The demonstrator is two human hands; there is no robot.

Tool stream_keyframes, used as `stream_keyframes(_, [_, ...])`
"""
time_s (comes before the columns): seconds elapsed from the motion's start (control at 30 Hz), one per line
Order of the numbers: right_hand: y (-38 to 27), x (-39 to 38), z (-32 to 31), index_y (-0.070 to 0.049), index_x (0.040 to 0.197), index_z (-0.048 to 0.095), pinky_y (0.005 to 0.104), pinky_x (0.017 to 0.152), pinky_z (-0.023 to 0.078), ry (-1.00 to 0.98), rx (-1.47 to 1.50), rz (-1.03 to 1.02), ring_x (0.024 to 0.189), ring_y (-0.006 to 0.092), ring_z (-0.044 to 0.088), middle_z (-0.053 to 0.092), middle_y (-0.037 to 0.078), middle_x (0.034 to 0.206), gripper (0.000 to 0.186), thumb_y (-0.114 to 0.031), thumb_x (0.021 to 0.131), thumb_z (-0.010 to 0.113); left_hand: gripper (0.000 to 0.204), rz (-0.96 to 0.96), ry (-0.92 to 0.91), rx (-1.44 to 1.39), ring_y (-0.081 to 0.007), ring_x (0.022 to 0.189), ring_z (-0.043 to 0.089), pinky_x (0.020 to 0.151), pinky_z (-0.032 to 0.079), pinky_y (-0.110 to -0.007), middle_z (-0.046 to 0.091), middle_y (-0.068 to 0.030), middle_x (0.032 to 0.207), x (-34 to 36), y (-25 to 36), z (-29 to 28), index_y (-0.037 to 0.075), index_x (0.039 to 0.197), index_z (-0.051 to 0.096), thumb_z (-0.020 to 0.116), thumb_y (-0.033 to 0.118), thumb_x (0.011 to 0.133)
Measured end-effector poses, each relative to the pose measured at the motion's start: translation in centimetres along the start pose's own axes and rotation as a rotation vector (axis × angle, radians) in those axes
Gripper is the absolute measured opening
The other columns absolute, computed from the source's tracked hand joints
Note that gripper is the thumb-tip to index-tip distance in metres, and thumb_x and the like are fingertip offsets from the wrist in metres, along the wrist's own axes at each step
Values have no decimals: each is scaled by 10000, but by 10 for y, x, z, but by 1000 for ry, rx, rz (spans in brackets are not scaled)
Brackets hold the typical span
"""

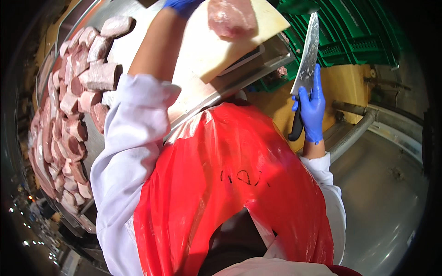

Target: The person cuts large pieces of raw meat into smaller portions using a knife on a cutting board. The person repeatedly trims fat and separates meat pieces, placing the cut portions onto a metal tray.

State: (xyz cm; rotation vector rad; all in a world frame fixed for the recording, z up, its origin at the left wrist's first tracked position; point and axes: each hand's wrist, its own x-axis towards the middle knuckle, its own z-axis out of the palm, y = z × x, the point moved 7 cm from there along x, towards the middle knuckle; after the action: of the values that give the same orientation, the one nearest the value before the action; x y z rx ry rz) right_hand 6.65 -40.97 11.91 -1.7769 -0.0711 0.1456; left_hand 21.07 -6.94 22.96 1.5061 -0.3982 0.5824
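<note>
My left hand [181, 6], in a blue glove, is at the top edge beside a pale pink slab of raw meat [231, 16] on a cream cutting board [202, 55]; its fingers are cut off by the frame, so I cannot tell what they hold. My right hand [311, 108], also gloved in blue, grips the black handle of a large knife [306, 55] to the right of the board, blade pointing upward. Many cut pieces of raw meat [73, 119] lie heaped at the left on a metal surface [94, 140]. A red plastic apron [230, 152] covers my front.
Green plastic crates [354, 32] stand at the upper right, with small meat scraps [282, 71] by the board's edge. A tan surface [352, 87] lies below the crates. A metal pipe rail [357, 133] runs along the right. A metal edge [248, 76] borders the work surface.
</note>
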Motion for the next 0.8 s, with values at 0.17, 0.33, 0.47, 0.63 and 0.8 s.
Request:
stream_keyframes(0.17, [26,21,-43,-113,1604,173,232,502,511,89,110,-18,658,78,565,645,99,1037,747,45,950,497,538,49,-642,686,-300,942,645,838,528,-401,673,-174,1019,19,-103,140,-10,1219,603,767,217,759])
stream_keyframes(0.33, [64,24,-107,-119,1604,187,238,516,508,158,106,84,626,84,560,639,102,1004,739,39,955,502,848,468,-1396,844,-411,1145,570,978,482,-476,577,-224,1251,-6,-91,133,118,1368,538,852,327,608])
stream_keyframes(0.47, [92,41,-130,-126,1605,190,236,520,505,146,153,102,650,86,568,636,111,1055,737,41,955,497,599,468,-1328,851,-319,1014,631,888,513,-451,649,-154,1081,-30,-87,119,79,1141,640,860,351,655])
stream_keyframes(0.63, [87,97,-133,-133,1602,197,228,500,511,2,85,50,704,89,592,638,81,1062,739,43,954,507,1023,-454,-788,1442,-462,1125,604,968,495,-487,600,-286,1233,-42,-143,44,32,1353,538,711,758,653])
stream_keyframes(0.8, [93,150,-99,-54,1568,257,223,519,501,-239,124,-65,704,92,592,630,86,1127,729,18,935,611,984,-827,-302,1207,-476,1089,636,964,488,-455,660,-354,1096,-107,-123,12,-124,1317,484,431,765,898])
